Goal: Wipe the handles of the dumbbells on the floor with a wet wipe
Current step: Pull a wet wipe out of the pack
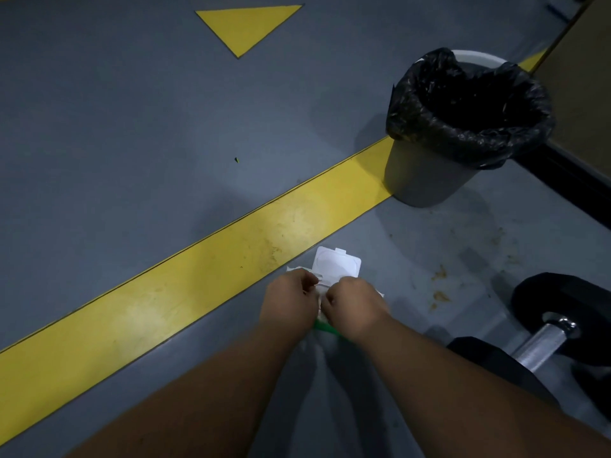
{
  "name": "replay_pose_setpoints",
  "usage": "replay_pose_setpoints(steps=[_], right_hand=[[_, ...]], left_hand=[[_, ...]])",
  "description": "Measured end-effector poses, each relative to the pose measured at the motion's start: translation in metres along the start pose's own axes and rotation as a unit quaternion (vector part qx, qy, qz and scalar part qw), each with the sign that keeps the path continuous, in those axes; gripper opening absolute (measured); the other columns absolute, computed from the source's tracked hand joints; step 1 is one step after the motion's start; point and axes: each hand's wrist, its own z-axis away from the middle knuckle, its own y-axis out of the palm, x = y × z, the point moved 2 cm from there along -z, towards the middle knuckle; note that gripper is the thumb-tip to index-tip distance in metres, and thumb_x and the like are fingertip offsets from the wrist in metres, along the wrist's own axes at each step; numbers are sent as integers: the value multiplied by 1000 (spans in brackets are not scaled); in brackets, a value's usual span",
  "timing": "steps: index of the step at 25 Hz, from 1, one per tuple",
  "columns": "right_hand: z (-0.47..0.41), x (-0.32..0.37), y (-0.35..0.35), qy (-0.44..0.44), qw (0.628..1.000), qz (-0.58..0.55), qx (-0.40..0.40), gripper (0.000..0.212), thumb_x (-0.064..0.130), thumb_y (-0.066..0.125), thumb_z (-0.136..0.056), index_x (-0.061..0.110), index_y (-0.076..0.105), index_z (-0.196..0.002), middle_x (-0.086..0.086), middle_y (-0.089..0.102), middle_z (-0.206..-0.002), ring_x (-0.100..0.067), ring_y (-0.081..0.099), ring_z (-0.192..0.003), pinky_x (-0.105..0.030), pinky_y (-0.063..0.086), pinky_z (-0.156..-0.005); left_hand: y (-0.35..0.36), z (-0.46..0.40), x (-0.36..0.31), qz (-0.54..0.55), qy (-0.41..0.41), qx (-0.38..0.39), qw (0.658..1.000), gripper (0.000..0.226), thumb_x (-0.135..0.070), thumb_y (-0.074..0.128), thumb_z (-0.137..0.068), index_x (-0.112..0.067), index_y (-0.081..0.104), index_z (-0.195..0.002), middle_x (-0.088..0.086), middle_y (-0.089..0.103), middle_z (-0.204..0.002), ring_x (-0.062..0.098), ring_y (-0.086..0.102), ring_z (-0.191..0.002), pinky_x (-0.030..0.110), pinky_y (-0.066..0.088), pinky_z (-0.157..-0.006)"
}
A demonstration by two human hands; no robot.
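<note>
Two bare forearms are reaching in from the near edge of the floor [115,133], meeting over a pack of wet wipes [334,271] that is lying on the grey surface just on the near side of a broad yellow stripe [211,266]. The left hand [289,300] is curling its fingers down onto the pack's left side, and the right hand [355,307] is curling down beside it, the two hands almost touching at the pack's opening; both seem to be pinching at something white there, though whether it is a wipe or the pack itself I cannot tell, since the knuckles are hiding the fingertips. The pack's white lid is standing flipped open on the far side of the hands, and a strip of green (part of the wrapper, by the look of it) is showing beneath the wrists. To the right, at the near right corner of the floor, a dumbbell [542,342] is lying with its shiny metal handle running diagonally between two black weights, well apart from the hands and untouched. Brownish stains are marking the floor between the dumbbell and the stripe. Farther off on the right, a grey bin [426,173] lined with a black bag is standing partly on the stripe. At the far edge, a yellow triangle [246,26] is pointing toward the camera.
</note>
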Motion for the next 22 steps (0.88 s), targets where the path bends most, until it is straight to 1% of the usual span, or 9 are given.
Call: replay_pose_setpoints(steps=[2,5,8,11,13,17,19,20,22], right_hand=[[2,4,0,16,1000,6,9,21,19,49,-99,14,70,-100,2,55,-77,-27,65,-96,-25,34,-67],[1,10,-6,12,1000,0,8,21,15,46,-103,9,63,-113,-12,66,-109,-34,65,-106,-31,41,-73],[-3,19,-10,7,1000,8,20,21,17,45,-103,11,63,-114,-13,67,-114,-33,65,-105,-34,42,-72],[-5,27,-9,-17,999,24,36,22,18,45,-104,10,63,-114,-12,68,-113,-33,66,-106,-36,45,-75],[-7,30,-12,-28,998,41,35,22,19,46,-104,11,64,-112,-10,67,-110,-30,64,-106,-36,48,-80],[-11,22,-15,-68,992,84,58,11,24,53,-101,21,63,-103,4,61,-104,-18,55,-111,-25,41,-94],[-3,16,-11,-76,991,99,45,14,27,52,-101,22,65,-104,2,64,-95,-21,63,-109,-27,42,-79],[3,13,-13,-77,993,90,6,17,29,52,-100,21,67,-103,0,66,-92,-24,66,-102,-28,39,-72],[13,8,-15,-89,992,66,-54,21,29,50,-96,19,69,-101,-5,70,-95,-30,67,-93,-29,37,-67]], left_hand=[[-1,-1,-9,-37,67,35,996,17,-16,62,-85,-17,72,-99,-3,71,-93,15,66,-85,28,52,-78],[-2,-5,-13,-114,147,71,980,17,-16,58,-86,-15,70,-97,2,69,-94,19,64,-86,28,48,-73],[-6,-12,-9,-166,221,78,958,23,-15,61,-82,-13,67,-104,6,62,-101,23,59,-93,30,46,-75],[-10,-21,0,-252,301,107,913,41,-19,68,-75,-10,61,-113,11,56,-115,28,52,-103,43,51,-82],[-13,-24,3,-294,305,122,898,60,-24,71,-75,-10,51,-129,11,48,-129,28,47,-112,44,51,-86],[-16,-30,5,-352,302,140,875,88,-42,70,-80,-17,24,-151,9,21,-156,28,32,-133,43,45,-102],[-13,-35,8,-333,278,163,886,80,-43,61,-85,-23,22,-153,8,10,-161,29,30,-135,43,40,-107],[-10,-37,7,-313,258,175,897,73,-44,55,-88,-28,25,-152,8,11,-162,30,33,-134,42,39,-108],[-2,-44,6,-260,197,172,929,53,-45,46,-95,-37,39,-146,11,32,-156,32,45,-126,42,42,-105]])
